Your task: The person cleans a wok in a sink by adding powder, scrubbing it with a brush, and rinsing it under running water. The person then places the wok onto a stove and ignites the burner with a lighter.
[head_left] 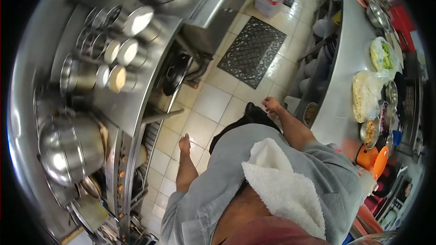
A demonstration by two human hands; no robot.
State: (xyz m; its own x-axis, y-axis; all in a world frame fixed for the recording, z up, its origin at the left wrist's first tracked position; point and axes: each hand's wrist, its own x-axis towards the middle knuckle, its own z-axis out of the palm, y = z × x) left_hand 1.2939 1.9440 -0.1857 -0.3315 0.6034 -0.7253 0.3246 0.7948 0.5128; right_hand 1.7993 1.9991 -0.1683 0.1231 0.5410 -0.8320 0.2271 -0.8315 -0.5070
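Note:
My left hand (184, 144) hangs beside the stove side of the aisle, over the floor tiles (210, 101). It holds nothing that I can see; one digit points forward and the other fingers are mostly hidden. My right hand (271, 105) hangs in front of the right-hand counter (334, 90), touching nothing. Its fingers are loosely bent and apart, with nothing visible in them. A white towel (286, 186) lies over the grey shirt (195, 204) on my chest.
Metal containers (79, 73), some with pale contents, stand on the left steel counter (111, 104), near a large metal pot (70, 147). A black mat (253, 51) and a box (270, 0) are on the floor ahead. Bagged food (365, 96) and bowls (370, 132) line the right counter.

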